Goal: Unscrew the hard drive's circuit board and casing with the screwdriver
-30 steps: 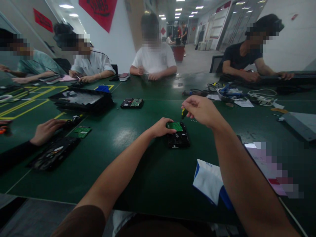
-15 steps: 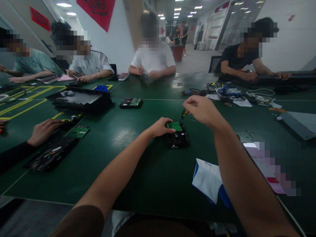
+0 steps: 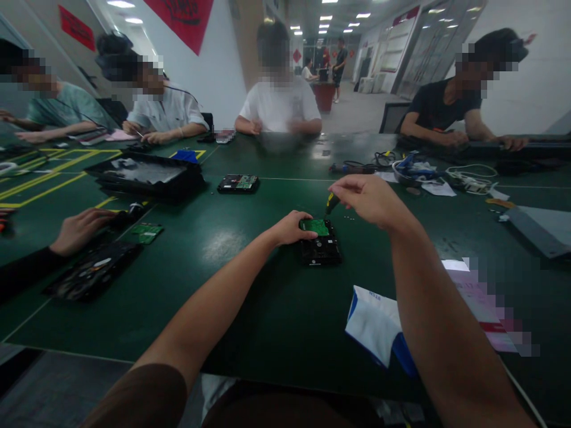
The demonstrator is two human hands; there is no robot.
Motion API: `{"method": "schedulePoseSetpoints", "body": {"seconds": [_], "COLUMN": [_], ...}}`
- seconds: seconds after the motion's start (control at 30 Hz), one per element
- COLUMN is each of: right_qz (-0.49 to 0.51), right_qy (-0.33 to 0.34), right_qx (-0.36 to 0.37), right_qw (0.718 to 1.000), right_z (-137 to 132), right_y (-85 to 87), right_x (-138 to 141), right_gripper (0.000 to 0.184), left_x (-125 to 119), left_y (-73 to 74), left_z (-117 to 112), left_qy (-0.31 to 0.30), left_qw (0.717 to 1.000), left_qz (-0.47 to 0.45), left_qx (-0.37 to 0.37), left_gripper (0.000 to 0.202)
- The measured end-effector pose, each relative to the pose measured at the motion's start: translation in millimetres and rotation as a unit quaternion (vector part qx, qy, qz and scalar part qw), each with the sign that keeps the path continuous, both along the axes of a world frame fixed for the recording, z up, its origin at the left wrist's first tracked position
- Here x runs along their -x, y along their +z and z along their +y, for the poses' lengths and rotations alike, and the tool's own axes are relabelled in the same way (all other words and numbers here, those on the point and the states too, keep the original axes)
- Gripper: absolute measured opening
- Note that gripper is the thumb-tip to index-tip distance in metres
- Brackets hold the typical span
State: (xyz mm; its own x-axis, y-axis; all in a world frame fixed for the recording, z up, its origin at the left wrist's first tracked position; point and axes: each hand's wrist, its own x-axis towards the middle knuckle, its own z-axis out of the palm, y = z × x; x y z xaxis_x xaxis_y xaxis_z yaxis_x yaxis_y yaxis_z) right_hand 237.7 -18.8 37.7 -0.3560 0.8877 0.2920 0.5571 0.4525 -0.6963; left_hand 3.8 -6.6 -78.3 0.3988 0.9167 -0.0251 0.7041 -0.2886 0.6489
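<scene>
A black hard drive [image 3: 320,252] with a green circuit board [image 3: 316,226] on its upper face lies on the dark green table. My left hand [image 3: 291,229] grips the drive's left side, thumb over the near edge of the board. In my right hand [image 3: 363,196] a small black-and-yellow screwdriver [image 3: 331,204] is pinched near its top. It leans slightly, its lower end at the far right corner of the drive; the tip is too small to make out. Several tiny screws [image 3: 349,217] lie just right of the drive.
A second hard drive [image 3: 238,183] lies farther back, beside stacked black trays [image 3: 145,172]. At left, a co-worker's hand [image 3: 84,229] is near an opened drive [image 3: 96,270] and a loose circuit board [image 3: 147,232]. A white-and-blue packet [image 3: 375,324], cables [image 3: 414,168] and a grey metal box [image 3: 542,229] are on the right.
The screwdriver now stands more upright, with more of its handle showing below my right fingers. My left hand and the drive keep their places. The view has shifted slightly.
</scene>
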Motion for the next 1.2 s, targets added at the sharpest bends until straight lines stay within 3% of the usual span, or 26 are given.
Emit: {"method": "schedulePoseSetpoints", "body": {"seconds": [0.2, 0.57, 0.83, 1.2], "right_qz": [-0.018, 0.033, -0.018, -0.011], "right_qy": [-0.04, 0.015, -0.059, -0.004], "right_qx": [-0.006, 0.021, -0.012, -0.003], "right_qw": [0.999, 0.999, 0.998, 1.0], "right_z": [-3.1, 0.4, -4.2, -2.5], "right_y": [2.7, -1.5, 0.8, 0.4], "right_x": [4.7, 0.7, 4.5, 4.2], "right_gripper": [0.026, 0.026, 0.026, 0.032], "left_x": [-0.7, 0.4, -0.5, -0.5], "left_y": [0.6, -0.2, 2.3, -0.5], "left_z": [-0.4, -0.1, -1.6, -0.8], "left_qy": [-0.001, 0.0, -0.001, -0.003], "left_qw": [1.0, 1.0, 1.0, 1.0], "left_qz": [0.004, 0.003, 0.001, -0.002], "left_qx": [-0.003, 0.0, -0.002, -0.011], "left_gripper": [0.076, 0.076, 0.074, 0.075]}}
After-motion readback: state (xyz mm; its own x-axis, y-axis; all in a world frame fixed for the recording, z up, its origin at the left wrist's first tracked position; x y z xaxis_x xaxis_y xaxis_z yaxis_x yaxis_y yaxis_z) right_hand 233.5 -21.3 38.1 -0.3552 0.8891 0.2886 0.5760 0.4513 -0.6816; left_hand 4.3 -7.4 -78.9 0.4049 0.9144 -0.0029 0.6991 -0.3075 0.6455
